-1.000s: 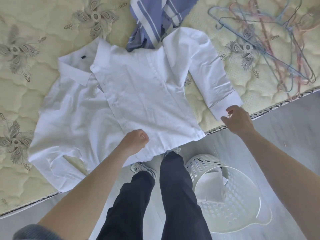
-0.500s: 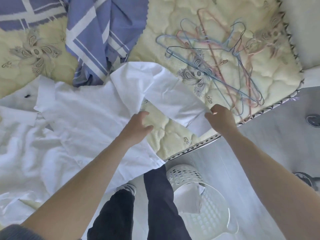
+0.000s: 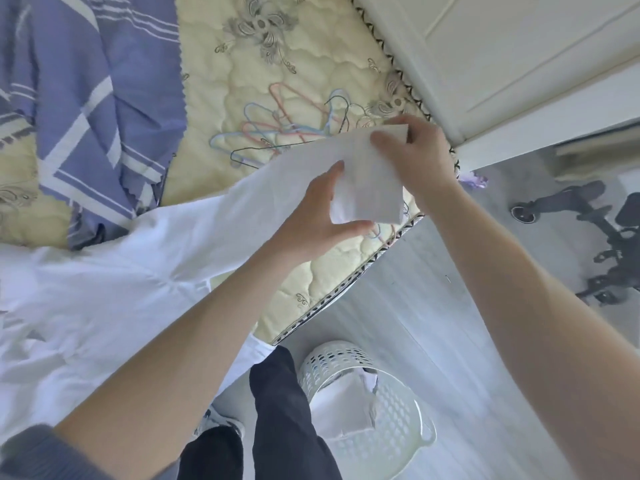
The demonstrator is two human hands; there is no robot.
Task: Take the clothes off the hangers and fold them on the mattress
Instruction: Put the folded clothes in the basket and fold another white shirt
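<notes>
White shirt point(image 3: 104, 289) off its hanger, unfolded | my left fingers point(image 3: 353, 226) and right fingers point(image 3: 382, 142) both pinch its raised sleeve point(image 3: 277, 188) | body on mattress point(image 3: 311, 278) left of them | bare hangers point(image 3: 277, 129) beyond | folding barely begun

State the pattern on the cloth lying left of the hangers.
The cloth is periwinkle blue with white stripes; head view.

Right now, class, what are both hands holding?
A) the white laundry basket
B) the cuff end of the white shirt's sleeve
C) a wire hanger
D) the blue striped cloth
B: the left hand and the right hand both pinch the cuff end of the white shirt's sleeve.
</notes>
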